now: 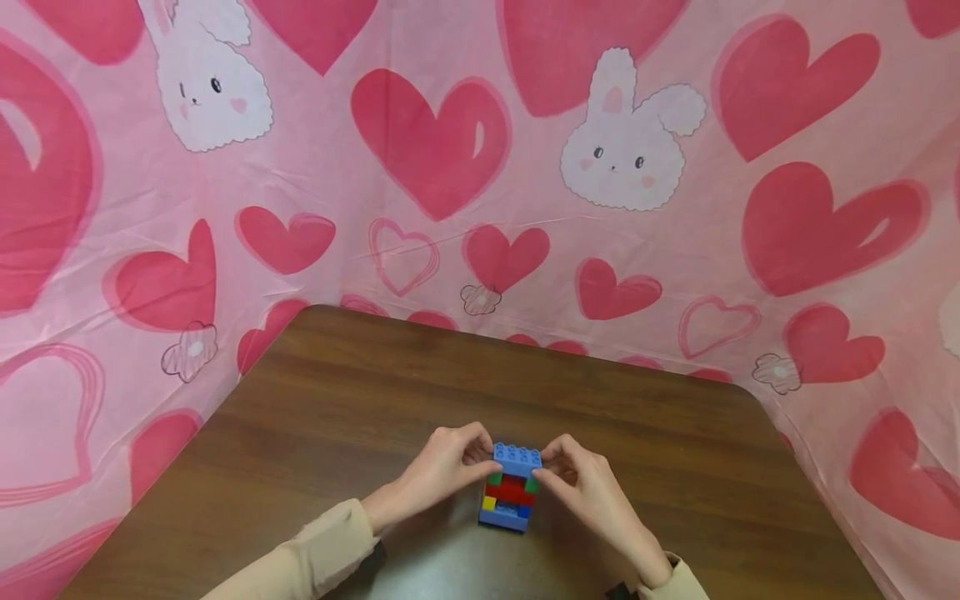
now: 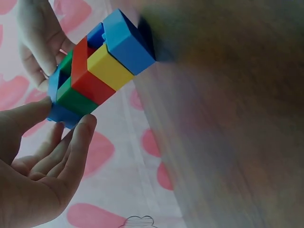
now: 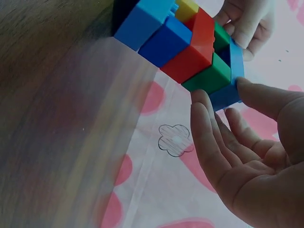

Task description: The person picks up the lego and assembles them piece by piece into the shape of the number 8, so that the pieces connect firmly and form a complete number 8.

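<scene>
A small tower of toy building bricks stands upright on the table between the two hands. Its light blue top brick [image 1: 517,468], studs up, is pinched at the left end by the left hand [image 1: 442,467] and at the right end by the right hand [image 1: 592,483], thumbs in front. Below it come a green brick [image 2: 78,99] and another green brick [image 3: 209,75] at the ends, then a red brick [image 1: 510,491]. Under the red one sit a yellow brick [image 2: 111,67] and a darker blue brick [image 3: 166,42], with a light blue base brick [image 1: 503,522] lowest. Gaps show between the end bricks.
The brown wooden table [image 1: 360,375] has rounded far corners. A pink cloth [image 1: 315,167] printed with hearts and rabbits hangs behind it and along its sides. Beige sleeves [image 1: 330,542] cover the forearms.
</scene>
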Motion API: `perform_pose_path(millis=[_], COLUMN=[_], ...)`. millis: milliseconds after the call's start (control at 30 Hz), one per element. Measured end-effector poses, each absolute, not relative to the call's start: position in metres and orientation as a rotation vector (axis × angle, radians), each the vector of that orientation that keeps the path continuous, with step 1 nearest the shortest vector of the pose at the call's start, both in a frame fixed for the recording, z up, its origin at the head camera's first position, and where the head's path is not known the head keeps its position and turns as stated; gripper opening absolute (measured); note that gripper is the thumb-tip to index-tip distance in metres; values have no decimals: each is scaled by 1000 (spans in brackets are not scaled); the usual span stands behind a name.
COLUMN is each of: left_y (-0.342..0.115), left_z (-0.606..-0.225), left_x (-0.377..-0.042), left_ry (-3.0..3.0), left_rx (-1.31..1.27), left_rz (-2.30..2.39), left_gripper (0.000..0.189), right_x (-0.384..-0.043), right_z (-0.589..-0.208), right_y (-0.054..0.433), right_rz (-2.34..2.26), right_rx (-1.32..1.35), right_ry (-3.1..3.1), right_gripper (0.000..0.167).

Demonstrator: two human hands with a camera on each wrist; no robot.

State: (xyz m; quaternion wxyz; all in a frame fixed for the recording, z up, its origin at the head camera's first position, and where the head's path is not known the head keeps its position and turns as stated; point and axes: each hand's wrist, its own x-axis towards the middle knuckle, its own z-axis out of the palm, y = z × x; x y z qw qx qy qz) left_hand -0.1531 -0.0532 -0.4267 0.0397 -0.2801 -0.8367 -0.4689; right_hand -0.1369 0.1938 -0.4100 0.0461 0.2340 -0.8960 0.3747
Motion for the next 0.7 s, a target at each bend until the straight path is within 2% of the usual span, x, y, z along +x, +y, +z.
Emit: perform_pose_path(millis=[233,700], left_y=[-56,-56], left_z=[-429,-432], left_x=[-153,-156], left_ry=[-2613,-2742], left_rx=[-811,-782], left_rz=[-1446,-1393], left_gripper=[19,34], right_x=[-140,-148], right_z=[-413,-421], right_y=[190,185], right_rz=[1177,1235], right_rx=[591,618], right_ry=[-2794,-2865], right_gripper=[21,38])
